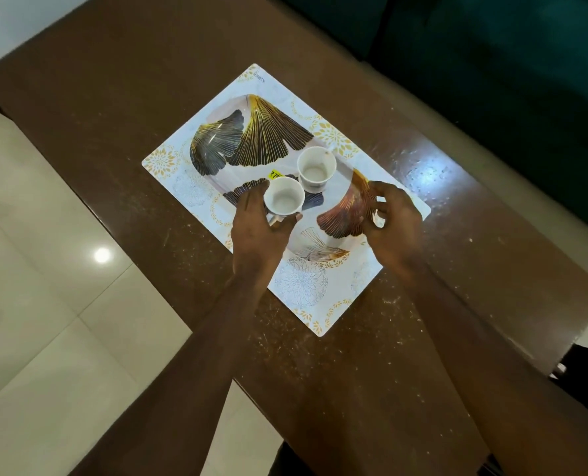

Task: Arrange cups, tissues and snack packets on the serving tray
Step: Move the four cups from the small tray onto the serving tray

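Oval glossy tray (217, 121) with ginkgo-leaf print is sitting on a patterned rectangular mat (299, 297) on the speckled brown counter (114, 97); two white cups are standing on it. Left hand (258, 231) is gripping the near cup (283, 201), just beside the far cup (316, 170). Right hand (388, 221) is hovering at the tray's right rim, fingers loosely curled, gripping nothing.

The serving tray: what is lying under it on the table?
Under the serving tray lies a white placemat with floral prints, on the brown table. The placemat's middle is covered by the tray, so anything there cannot be seen.
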